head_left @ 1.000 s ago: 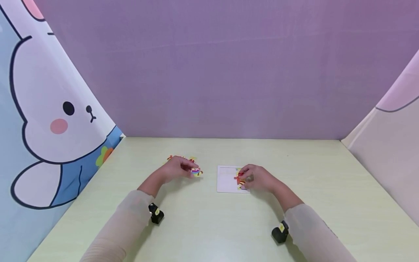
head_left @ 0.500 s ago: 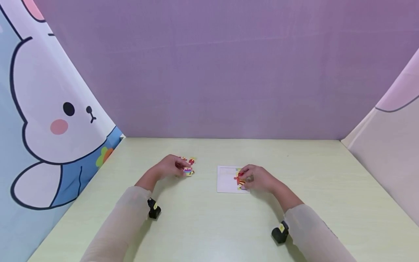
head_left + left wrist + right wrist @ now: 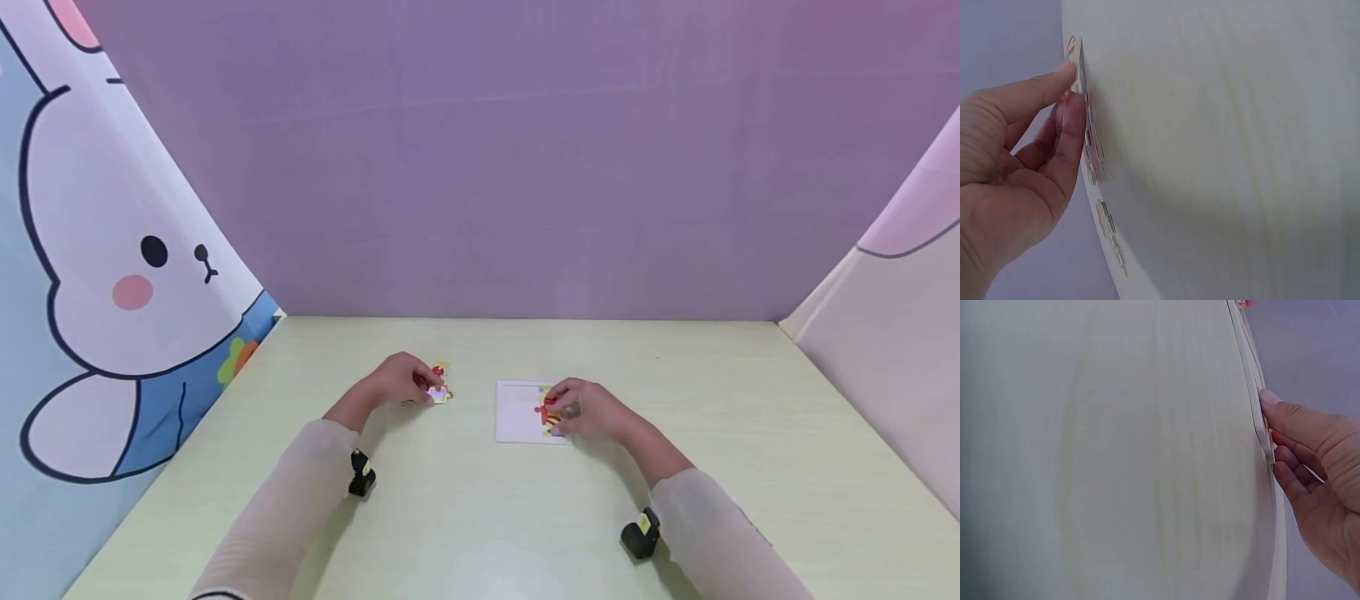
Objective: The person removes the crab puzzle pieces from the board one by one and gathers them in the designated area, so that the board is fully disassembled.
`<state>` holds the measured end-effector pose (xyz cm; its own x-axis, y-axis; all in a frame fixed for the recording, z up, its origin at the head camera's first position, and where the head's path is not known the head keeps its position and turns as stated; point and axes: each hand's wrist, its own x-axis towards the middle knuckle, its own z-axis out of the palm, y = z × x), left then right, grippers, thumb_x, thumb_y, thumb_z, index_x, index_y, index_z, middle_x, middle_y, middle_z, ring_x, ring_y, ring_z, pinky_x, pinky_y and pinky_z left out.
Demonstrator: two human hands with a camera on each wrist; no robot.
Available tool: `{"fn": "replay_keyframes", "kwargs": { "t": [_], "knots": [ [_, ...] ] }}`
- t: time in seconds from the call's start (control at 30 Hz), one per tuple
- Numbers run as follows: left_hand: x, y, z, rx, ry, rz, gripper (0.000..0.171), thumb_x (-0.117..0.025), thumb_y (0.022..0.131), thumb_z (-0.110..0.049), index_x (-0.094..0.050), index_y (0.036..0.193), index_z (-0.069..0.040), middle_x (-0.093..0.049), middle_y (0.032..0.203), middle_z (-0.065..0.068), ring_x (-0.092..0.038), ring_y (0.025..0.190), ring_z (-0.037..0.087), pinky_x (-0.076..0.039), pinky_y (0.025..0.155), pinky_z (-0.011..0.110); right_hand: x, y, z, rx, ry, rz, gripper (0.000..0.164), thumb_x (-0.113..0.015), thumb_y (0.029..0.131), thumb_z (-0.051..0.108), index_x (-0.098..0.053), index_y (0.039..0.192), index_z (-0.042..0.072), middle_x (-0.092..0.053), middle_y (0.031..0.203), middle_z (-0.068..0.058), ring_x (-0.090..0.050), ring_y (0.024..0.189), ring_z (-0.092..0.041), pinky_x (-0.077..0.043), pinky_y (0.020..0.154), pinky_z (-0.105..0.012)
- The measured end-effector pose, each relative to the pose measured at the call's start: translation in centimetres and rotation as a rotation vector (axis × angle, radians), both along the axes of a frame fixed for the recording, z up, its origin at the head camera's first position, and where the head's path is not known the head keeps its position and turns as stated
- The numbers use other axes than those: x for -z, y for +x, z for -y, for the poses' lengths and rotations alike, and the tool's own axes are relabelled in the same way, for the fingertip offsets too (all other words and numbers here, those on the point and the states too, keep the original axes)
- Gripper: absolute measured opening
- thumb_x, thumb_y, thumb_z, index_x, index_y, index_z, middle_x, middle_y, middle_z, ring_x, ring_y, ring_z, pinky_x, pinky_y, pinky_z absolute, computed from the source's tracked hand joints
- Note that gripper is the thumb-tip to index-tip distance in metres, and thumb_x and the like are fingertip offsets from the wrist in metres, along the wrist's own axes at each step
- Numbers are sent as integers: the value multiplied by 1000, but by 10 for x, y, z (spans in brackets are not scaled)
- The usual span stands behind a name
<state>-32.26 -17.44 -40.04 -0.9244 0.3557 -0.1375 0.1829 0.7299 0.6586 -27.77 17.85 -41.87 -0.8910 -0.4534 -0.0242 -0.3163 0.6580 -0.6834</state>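
My left hand (image 3: 401,379) pinches a small jigsaw piece (image 3: 439,394) with a colourful print between thumb and fingers, close over the table. In the left wrist view this piece (image 3: 1077,59) stands up from the fingertips, seen nearly edge-on. Behind the hand lies another jigsaw piece (image 3: 439,367), red and yellow. My right hand (image 3: 592,408) grips the right side of a white puzzle board (image 3: 517,412), its fingers curled over joined red and yellow pieces (image 3: 545,410) there. Part of that picture is hidden under the fingers. The right wrist view shows the thumb at the board's edge (image 3: 1254,400).
Loose jigsaw pieces (image 3: 1094,156) lie on the pale wooden table (image 3: 480,517) by the left hand, partly covered by it in the head view. A purple cloth (image 3: 525,167) hangs behind the table, and a cartoon rabbit cloth (image 3: 112,250) borders it at left.
My left hand went left with its piece, then came slightly back to the right; the piece now shows turned. The right hand and the board have stayed put.
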Motion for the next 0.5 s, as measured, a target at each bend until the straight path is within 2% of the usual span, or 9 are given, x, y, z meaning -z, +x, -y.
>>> {"fn": "replay_keyframes", "kwargs": {
  "t": [0.17, 0.37, 0.5],
  "knots": [
    [3, 0, 0, -18, -3, -9, 29, -82, 75, 2, -77, 101, -7, -69, 90, 1, -60, 81, 14, -52, 73, 29, 0, 0, 1, -4, 3, -7, 29, -83, 77, 12, -76, 105, 5, -59, 122, -3, -49, 118, -29, -41, 101, -47],
    [2, 1, 4, -34, 8, -9, 33, -84, 74, -4, -76, 106, -9, -68, 97, 0, -59, 87, 15, -51, 75, 30, 0, 0, 0, -5, 13, -9, 30, -83, 77, 13, -76, 105, 4, -59, 122, -4, -49, 118, -30, -40, 102, -49],
    [-1, 3, 5, -41, 64, -1, 33, -83, 76, -6, -76, 109, -9, -68, 100, 4, -58, 89, 18, -51, 71, 29, -1, 1, 0, -10, 22, -16, 31, -82, 78, 13, -75, 106, 3, -59, 123, -5, -49, 120, -32, -38, 103, -51]
  ]
}}
